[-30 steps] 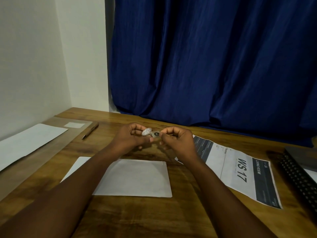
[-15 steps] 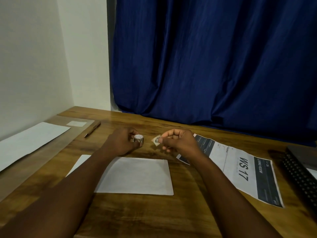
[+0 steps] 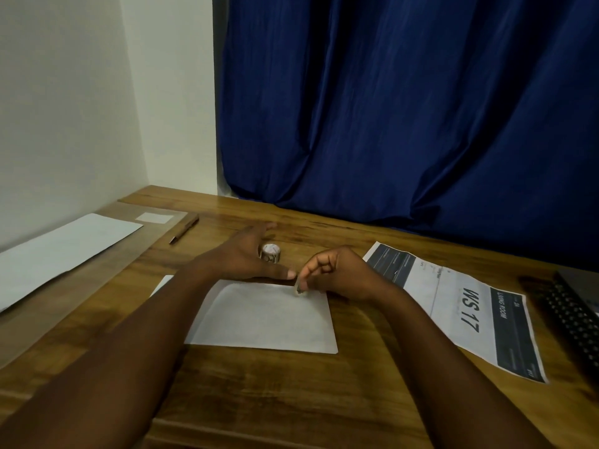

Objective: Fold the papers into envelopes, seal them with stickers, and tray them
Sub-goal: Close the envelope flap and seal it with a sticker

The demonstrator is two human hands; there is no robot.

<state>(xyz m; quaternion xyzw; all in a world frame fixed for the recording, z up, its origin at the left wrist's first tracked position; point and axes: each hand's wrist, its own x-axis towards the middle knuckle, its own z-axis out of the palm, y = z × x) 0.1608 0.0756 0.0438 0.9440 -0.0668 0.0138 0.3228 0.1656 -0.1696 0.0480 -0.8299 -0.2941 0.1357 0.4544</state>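
Observation:
A folded white paper envelope (image 3: pixel 269 315) lies flat on the wooden table in front of me. My right hand (image 3: pixel 337 273) pinches a small round sticker (image 3: pixel 299 289) just over the envelope's far edge. My left hand (image 3: pixel 249 257) is spread flat with straight fingers, its thumb tip on the far edge of the envelope beside the sticker. The sticker roll (image 3: pixel 270 252) stands on the table just behind my left hand, free of it. A dark tray (image 3: pixel 577 306) sits at the right edge, only partly in view.
A printed sheet marked WS 17 (image 3: pixel 466 306) lies to the right of the envelope. At the left, a long white paper (image 3: pixel 61 244) rests on a brown board (image 3: pixel 107 270), with a pen (image 3: pixel 184 229) beside it. A blue curtain hangs behind the table.
My left hand set the sticker roll down on the table and opened flat. My right hand carried the sticker from mid-air down to the envelope's far edge.

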